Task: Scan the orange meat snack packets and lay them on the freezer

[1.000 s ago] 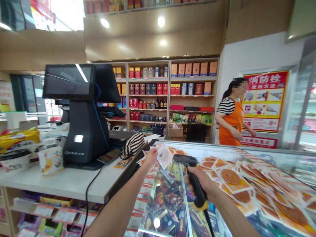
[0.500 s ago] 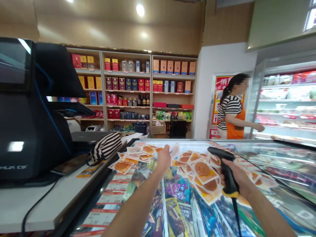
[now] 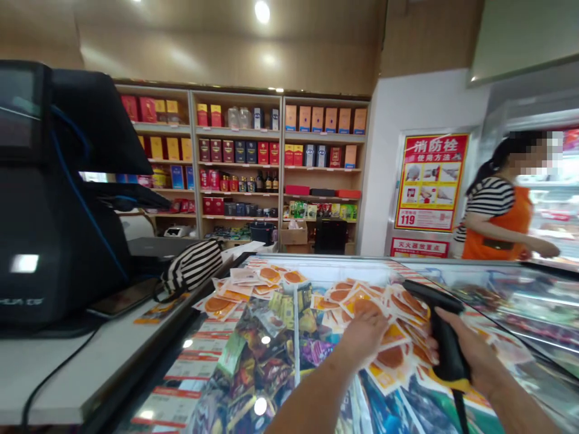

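Note:
A black barcode scanner [image 3: 446, 343] with yellow trim is in my right hand [image 3: 477, 352], its head pointing left over the packets and its cord hanging down. My left hand [image 3: 364, 337] reaches into the right-hand pile of flat packets [image 3: 391, 355], each with a round orange-brown disc printed or showing inside. Its fingers are curled down on a packet [image 3: 362, 299] near the pile's middle; the fingertips are partly hidden. A smaller pile of the same packets [image 3: 235, 289] lies to the left. Both piles rest on the glass top of a freezer [image 3: 296, 343].
Left stands a black checkout terminal [image 3: 67, 241] on a white counter [image 3: 49, 374], with a phone [image 3: 122, 298] and a striped pouch [image 3: 192, 265]. Bagged goods show under the glass. Shelves of boxes [image 3: 237, 154] line the back. A person in an orange apron [image 3: 497, 223] is at right.
My left hand has moved right, from holding a pale packet between the piles to the right-hand pile. My right hand with the scanner appears further right in view. The person has moved right.

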Tool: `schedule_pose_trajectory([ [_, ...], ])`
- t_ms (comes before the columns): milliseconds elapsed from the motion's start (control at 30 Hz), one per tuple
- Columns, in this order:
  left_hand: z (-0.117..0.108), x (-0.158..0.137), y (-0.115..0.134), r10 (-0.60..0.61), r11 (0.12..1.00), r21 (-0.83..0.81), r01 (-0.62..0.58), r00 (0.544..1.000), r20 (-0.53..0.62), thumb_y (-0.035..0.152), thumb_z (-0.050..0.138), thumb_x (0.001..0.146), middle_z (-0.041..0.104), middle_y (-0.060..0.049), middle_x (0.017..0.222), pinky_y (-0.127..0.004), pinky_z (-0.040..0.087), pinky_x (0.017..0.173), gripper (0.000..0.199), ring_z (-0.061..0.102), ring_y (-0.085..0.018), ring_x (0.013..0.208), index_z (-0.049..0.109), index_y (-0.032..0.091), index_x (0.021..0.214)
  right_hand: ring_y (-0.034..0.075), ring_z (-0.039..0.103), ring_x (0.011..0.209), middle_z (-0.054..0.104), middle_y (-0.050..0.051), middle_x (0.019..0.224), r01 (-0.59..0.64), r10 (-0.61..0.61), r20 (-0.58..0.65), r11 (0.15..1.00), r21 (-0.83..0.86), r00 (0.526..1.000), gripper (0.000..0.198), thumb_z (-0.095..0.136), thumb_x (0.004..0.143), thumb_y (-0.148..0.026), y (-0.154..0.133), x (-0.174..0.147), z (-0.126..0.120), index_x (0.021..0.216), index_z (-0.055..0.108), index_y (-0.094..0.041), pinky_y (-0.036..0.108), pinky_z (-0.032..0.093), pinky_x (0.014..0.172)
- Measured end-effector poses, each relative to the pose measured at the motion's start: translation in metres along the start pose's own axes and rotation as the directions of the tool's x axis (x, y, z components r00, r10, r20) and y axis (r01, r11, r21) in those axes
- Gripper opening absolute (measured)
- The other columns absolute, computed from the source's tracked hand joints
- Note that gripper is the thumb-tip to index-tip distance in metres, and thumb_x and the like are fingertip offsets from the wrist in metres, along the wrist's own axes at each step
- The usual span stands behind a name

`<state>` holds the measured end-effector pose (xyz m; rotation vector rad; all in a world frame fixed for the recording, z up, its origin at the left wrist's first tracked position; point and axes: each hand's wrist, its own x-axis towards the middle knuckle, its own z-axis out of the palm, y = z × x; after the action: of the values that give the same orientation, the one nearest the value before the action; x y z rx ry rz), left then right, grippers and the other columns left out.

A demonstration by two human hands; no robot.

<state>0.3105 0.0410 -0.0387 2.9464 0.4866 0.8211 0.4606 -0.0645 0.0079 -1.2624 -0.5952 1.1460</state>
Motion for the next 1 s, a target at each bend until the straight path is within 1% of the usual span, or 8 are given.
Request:
schedule_pose_trajectory([
  [133, -0.022, -0.033, -0.019, -0.048, 0.998, -0.034, 0.047, 0.998, -0.037, 0.036, 0.045, 0.075, 0.041, -0.009, 0.122, -0.033, 0.027, 0.094, 0.045, 0.035, -0.018, 0.112, 0.038, 0.017, 0.115, 0.010, 0.046, 0.034, 0.053, 0.001, 0.042, 0.023, -0.023, 0.007, 0.999, -0.027, 1.000, 0.023, 0.055, 0.064, -0.039, 0.005, -0.001, 0.031, 0.060, 0.050, -0.017, 0.023, 0.038, 0.035],
  [267, -0.063, -0.090, -0.065, -0.317, 0.941, 0.103, 0.324, 0.945, -0.073, 0.030, 0.048, 0.073, 0.040, -0.010, 0.123, -0.034, 0.027, 0.094, 0.045, 0.035, -0.020, 0.113, 0.039, 0.017, 0.115, 0.011, 0.045, 0.032, 0.050, 0.000, 0.038, -0.079, 0.085, 0.064, 0.993, -0.086, 0.994, 0.028, 0.051, 0.066, -0.044, 0.015, -0.006, 0.074, 0.058, 0.049, -0.017, 0.023, 0.038, 0.032],
  [400, -0.109, -0.165, -0.116, -0.611, 0.699, 0.266, 0.664, 0.748, -0.260, 0.025, 0.048, 0.072, 0.039, -0.012, 0.124, -0.035, 0.024, 0.095, 0.043, 0.032, -0.022, 0.115, 0.041, 0.016, 0.113, 0.009, 0.045, 0.034, 0.052, -0.001, 0.040, -0.011, 0.023, 0.134, 0.996, -0.091, 0.991, 0.024, 0.053, 0.066, -0.039, 0.032, -0.009, 0.117, 0.059, 0.048, -0.017, 0.020, 0.038, 0.033],
  [533, -0.136, -0.222, -0.143, -0.765, 0.472, 0.297, 0.830, 0.553, -0.330, 0.029, 0.050, 0.069, 0.040, -0.013, 0.122, -0.040, 0.027, 0.091, 0.041, 0.033, -0.026, 0.114, 0.045, 0.015, 0.108, 0.008, 0.044, 0.032, 0.051, -0.001, 0.039, 0.009, 0.025, 0.205, 0.987, -0.163, 0.978, 0.027, 0.051, 0.067, -0.042, 0.048, -0.012, 0.151, 0.057, 0.047, -0.017, 0.020, 0.038, 0.032],
  [633, -0.141, -0.234, -0.147, -0.832, 0.421, 0.220, 0.880, 0.472, -0.292, 0.032, 0.051, 0.068, 0.046, -0.014, 0.115, -0.042, 0.030, 0.087, 0.037, 0.039, -0.028, 0.109, 0.050, 0.015, 0.100, 0.008, 0.044, 0.031, 0.051, -0.001, 0.039, 0.022, 0.025, 0.212, 0.976, -0.217, 0.977, 0.028, 0.049, 0.068, -0.042, 0.055, -0.017, 0.169, 0.057, 0.047, -0.017, 0.020, 0.037, 0.031],
  [767, -0.144, -0.229, -0.145, -0.844, 0.457, 0.125, 0.881, 0.474, -0.251, 0.018, 0.044, 0.071, 0.058, -0.015, 0.088, -0.040, 0.032, 0.083, 0.018, 0.051, -0.026, 0.092, 0.058, 0.012, 0.081, 0.008, 0.044, 0.030, 0.051, -0.002, 0.039, 0.031, 0.018, 0.188, 0.968, -0.251, 0.982, 0.028, 0.050, 0.067, -0.042, 0.058, -0.027, 0.186, 0.057, 0.047, -0.017, 0.019, 0.037, 0.030],
  [867, -0.151, -0.228, -0.145, -0.849, 0.460, 0.038, 0.887, 0.452, -0.275, 0.013, 0.036, 0.074, 0.060, -0.012, 0.077, -0.038, 0.036, 0.077, 0.021, 0.055, -0.024, 0.082, 0.057, 0.013, 0.076, 0.008, 0.044, 0.029, 0.050, -0.001, 0.037, 0.022, 0.035, 0.194, 0.958, -0.285, 0.980, 0.030, 0.049, 0.068, -0.043, 0.059, -0.031, 0.193, 0.055, 0.047, -0.016, 0.019, 0.037, 0.030],
  [1000, -0.173, -0.230, -0.152, -0.860, 0.427, -0.137, 0.894, 0.355, -0.365, 0.023, 0.033, 0.078, 0.059, -0.008, 0.074, -0.033, 0.039, 0.072, 0.022, 0.056, -0.020, 0.078, 0.054, 0.018, 0.081, 0.008, 0.043, 0.029, 0.049, -0.001, 0.036, 0.024, 0.052, 0.269, 0.963, -0.270, 0.962, 0.033, 0.047, 0.069, -0.044, 0.065, -0.032, 0.201, 0.053, 0.047, -0.015, 0.019, 0.036, 0.031],
])
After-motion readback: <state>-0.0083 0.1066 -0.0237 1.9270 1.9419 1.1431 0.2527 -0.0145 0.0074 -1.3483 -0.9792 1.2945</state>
